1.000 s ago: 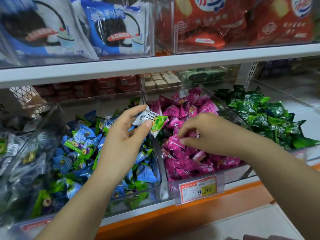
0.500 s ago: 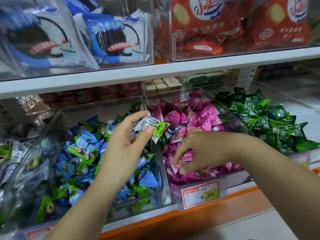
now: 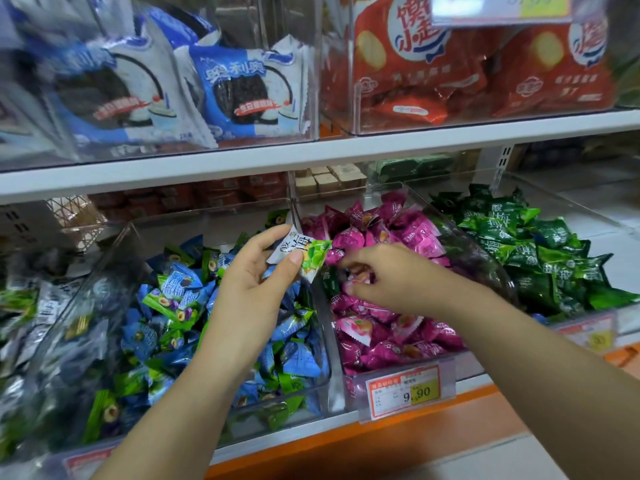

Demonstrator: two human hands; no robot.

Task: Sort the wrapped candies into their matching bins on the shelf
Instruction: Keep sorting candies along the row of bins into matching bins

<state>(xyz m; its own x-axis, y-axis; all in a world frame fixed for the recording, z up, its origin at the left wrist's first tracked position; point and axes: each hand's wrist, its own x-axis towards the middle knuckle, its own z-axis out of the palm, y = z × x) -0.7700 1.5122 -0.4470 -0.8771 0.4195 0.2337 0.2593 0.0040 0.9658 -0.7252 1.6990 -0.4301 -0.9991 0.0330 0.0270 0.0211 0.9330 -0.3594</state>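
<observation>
Picking out strays. Left hand pinches 1 white-green candy over blue bin. Right hand digs in pink bin, fingers curled, hold unclear. Next: probably lift out the dark-green candy beside it.

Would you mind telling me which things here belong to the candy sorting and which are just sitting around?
Part of the job:
left hand pinching a white-and-green candy; right hand among the pink candies; blue-and-green candies; dark green candies.

Just lying about:
blue cookie packs; red snack bags; price tag; tan blocks behind.
</observation>
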